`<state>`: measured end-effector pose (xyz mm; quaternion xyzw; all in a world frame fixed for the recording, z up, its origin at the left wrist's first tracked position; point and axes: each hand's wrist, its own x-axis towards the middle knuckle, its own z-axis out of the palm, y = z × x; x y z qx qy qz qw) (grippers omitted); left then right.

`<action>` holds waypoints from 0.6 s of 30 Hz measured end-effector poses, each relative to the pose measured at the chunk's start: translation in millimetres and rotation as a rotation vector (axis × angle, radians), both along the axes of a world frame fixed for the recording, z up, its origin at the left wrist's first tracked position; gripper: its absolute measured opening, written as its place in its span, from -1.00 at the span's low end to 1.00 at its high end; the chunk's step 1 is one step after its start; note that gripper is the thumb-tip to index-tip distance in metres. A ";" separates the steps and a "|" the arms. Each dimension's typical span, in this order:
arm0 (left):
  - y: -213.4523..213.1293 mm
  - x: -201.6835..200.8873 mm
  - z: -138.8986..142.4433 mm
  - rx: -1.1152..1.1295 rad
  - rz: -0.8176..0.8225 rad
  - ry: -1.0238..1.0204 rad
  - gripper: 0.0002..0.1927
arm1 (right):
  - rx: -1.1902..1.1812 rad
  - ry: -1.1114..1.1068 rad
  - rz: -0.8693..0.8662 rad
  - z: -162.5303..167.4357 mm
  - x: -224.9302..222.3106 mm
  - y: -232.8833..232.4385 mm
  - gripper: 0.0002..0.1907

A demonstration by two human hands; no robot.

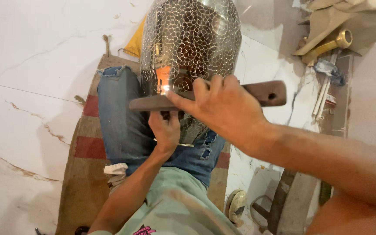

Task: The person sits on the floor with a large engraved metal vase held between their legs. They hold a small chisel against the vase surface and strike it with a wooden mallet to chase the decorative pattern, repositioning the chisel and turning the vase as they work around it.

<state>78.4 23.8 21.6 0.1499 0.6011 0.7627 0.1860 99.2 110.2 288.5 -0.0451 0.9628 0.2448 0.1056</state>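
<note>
My right hand point(225, 109) grips a brown wooden bar point(209, 98), long axis three-to-nine o'clock, against the domed silver wire-mesh shade point(192, 39) at twelve; my left hand point(166, 130) clasps the shade's lower rim beneath.

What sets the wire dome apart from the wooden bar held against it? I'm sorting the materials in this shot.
The wire dome is an open silvery mesh of small rings that you can see through; the wooden bar is solid, dark brown and opaque. The dome is rounded and bulging, while the bar is long, flat and lies crosswise. The right hand grips the bar; the left hand is under the dome's lower edge. Both sit over the person's lap.
</note>
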 end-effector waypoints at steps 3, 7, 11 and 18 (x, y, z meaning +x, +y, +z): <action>0.0 -1.1 0.6 -0.140 0.052 0.244 -0.85 | -0.066 0.014 -0.064 1.1 1.8 1.6 -0.18; -0.4 -9.2 14.7 -0.046 -0.018 0.218 -0.74 | 0.011 0.010 -0.031 9.5 7.2 10.6 -0.18; 6.5 -29.8 28.0 -0.034 -0.137 0.318 -0.76 | -0.007 -0.098 -0.298 15.4 19.9 25.8 -0.10; 13.3 -62.7 44.0 -0.074 -0.507 0.400 -0.76 | -0.336 0.214 -0.475 1.8 60.2 50.2 -0.18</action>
